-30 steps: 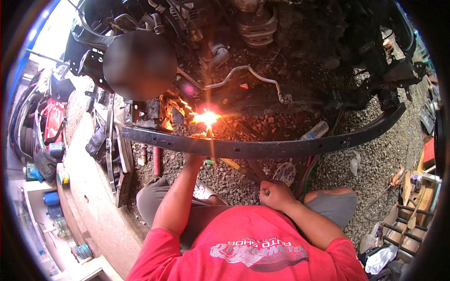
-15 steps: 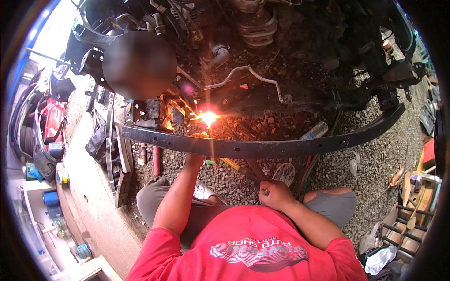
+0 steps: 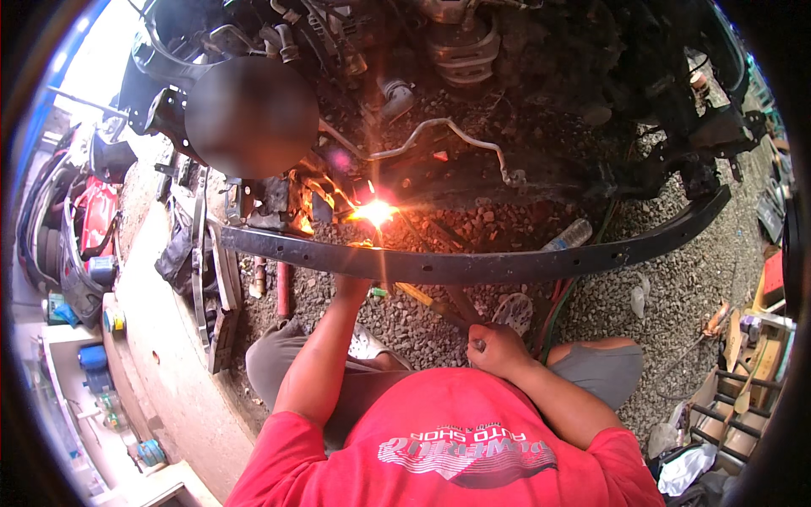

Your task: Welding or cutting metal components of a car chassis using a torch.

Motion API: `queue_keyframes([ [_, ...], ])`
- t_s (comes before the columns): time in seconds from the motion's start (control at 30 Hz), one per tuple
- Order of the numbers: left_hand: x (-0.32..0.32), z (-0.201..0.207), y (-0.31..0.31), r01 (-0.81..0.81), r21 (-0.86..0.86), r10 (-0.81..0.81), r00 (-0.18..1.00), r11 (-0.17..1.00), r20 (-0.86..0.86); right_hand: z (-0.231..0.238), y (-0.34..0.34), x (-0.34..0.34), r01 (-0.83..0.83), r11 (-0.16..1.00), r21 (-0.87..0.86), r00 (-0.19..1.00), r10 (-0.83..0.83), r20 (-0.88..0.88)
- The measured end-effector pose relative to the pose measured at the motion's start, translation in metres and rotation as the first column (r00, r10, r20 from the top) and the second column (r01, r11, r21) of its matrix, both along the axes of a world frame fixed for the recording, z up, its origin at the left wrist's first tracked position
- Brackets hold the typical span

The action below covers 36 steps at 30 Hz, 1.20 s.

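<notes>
Lettering in white, with a white swoosh graphic beneath it, runs across the chest of my red shirt (image 3: 456, 448), directly below my right hand (image 3: 498, 348). A clear plastic bottle (image 3: 568, 235) lies on the gravel (image 3: 676, 279) up and to the right of that hand, past the beam. Small blue and yellow containers (image 3: 101, 338) stand far left of my left hand (image 3: 353, 287), beside the concrete ledge.

My left forearm rises straight from the shoulder to the dark perforated steel beam (image 3: 473, 266); the left hand sits at the beam's lower edge, partly hidden behind it, so I cannot tell how far the fingers are spread. My right forearm comes in from the lower right, elbow bent, and the right hand is closed in a fist around the rear end of the cutting torch (image 3: 427, 300).

From the right fist the torch's long axis runs up and to the left, passing under the beam. Its tip points toward the bright orange flame and sparks (image 3: 376, 211) just above the beam, directly above my left hand. Red and green hoses (image 3: 557, 308) trail just right of my right hand. The beam's long axis runs left to right across both hands.
</notes>
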<state>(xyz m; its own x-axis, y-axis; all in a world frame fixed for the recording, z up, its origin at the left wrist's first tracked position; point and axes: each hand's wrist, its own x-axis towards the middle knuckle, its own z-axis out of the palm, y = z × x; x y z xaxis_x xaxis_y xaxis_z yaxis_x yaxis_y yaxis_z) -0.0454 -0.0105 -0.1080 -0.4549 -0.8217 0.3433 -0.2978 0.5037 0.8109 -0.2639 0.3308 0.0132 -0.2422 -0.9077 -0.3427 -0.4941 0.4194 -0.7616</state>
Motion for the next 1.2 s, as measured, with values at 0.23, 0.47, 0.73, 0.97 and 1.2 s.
queue_keyframes([
  [0.23, 0.02, 0.042, 0.027, 0.067, -0.058, -0.024, 0.838, 0.996, 0.545, -0.001, 0.001, -0.001, 0.005, 1.0, -0.012, 1.0, -0.005, -0.007],
  [0.47, 0.021, 0.156, 0.12, -0.321, 0.627, -0.024, 0.879, 0.71, 0.476, 0.009, 0.013, -0.005, 0.01, 1.0, 0.022, 1.0, -0.01, -0.011],
  [0.73, 0.025, 0.195, 0.182, -0.141, 0.97, 0.154, 0.982, 0.197, 0.112, 0.003, 0.025, -0.001, 0.112, 0.986, -0.122, 0.991, -0.121, -0.065],
  [0.97, 0.049, 0.201, 0.147, -0.317, 0.874, 0.428, 0.893, 0.369, 0.143, 0.016, 0.018, 0.002, 0.071, 0.997, -0.024, 0.997, -0.072, -0.028],
  [1.2, 0.073, 0.172, 0.206, -0.105, 0.908, 0.178, 0.984, 0.407, 0.034, -0.022, 0.025, 0.008, 0.119, 0.981, -0.153, 0.992, -0.112, 0.053],
])
